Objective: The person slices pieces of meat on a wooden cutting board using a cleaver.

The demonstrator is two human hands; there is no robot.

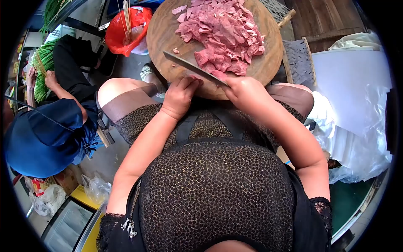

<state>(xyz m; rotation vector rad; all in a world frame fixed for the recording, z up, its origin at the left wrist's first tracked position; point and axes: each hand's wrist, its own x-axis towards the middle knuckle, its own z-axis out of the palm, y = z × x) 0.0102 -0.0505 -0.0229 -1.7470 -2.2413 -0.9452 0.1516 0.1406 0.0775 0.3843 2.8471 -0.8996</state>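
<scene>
My right hand (244, 89) is closed around the handle of a knife (191, 66), its blade slanting up and left over the round wooden chopping board (161, 31). At the board's near edge, my left hand (180, 94) has its fingers bent and pressed together on a piece of pinkish-red meat (196, 78), mostly hidden by the fingers, just left of the blade. Beyond the knife, a heap of sliced meat (222, 31) covers the far middle of the board. A small scrap (176, 51) lies apart near the blade's tip.
A red plastic bag (138, 35) holding thin sticks stands left of the board. Farther left, a person in a blue garment (46, 130) handles sticks beside green stalks (44, 63). A woven chair (299, 63), white surface (344, 77) and clear plastic sheeting (373, 134) are at right.
</scene>
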